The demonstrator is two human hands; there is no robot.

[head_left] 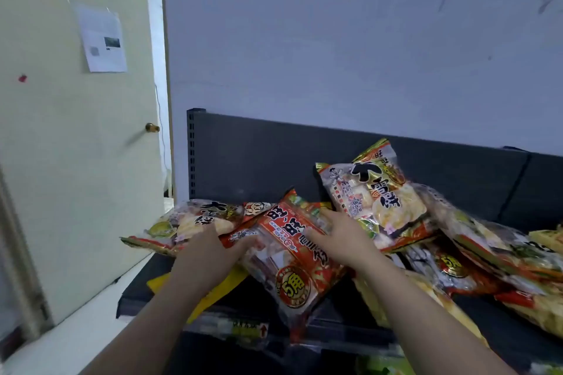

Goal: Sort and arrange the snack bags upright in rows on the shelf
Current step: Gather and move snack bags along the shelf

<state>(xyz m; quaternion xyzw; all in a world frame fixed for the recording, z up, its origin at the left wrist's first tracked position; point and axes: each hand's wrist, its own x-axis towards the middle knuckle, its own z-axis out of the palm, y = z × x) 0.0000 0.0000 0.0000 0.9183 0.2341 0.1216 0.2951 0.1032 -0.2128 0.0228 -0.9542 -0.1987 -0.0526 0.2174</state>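
Red snack bag (292,256) lies face up and skewed on the shelf (143,292), near its front edge, bottom end overhanging toward the camera; not upright. Left hand (207,250) is at the bag's left top corner, thumb laid across the wrapper; motion blur, so I cannot tell if the fingers actually clamp it. Right hand (338,237) rests on the bag's upper right part, fingers spread and straight, nothing pinched.

Gold snack bag (374,192) just behind the right hand, tilted, leaning against the back panel (259,155); pale round crackers show through its clear window. Flat bag (189,222) of the same print lies left of the red one, touching the left fingertips, its edge sticking out past the shelf end. Pile of bags (487,253) on the right, overlapping at odd angles, none standing; cut off by the frame edge. Yellow sheet (231,277) lies on the shelf under the left forearm; what it is I can't make out.

Shelf is dark grey metal; slotted post (192,155) at its left rear corner. Lower level (243,329) holds more packets, mostly hidden by the arms and blurred.

Room: pale door (76,146) on the left with a brass knob (151,127) and a paper (102,39) taped on, print unreadable; plain bluish wall (335,39) behind the shelf.
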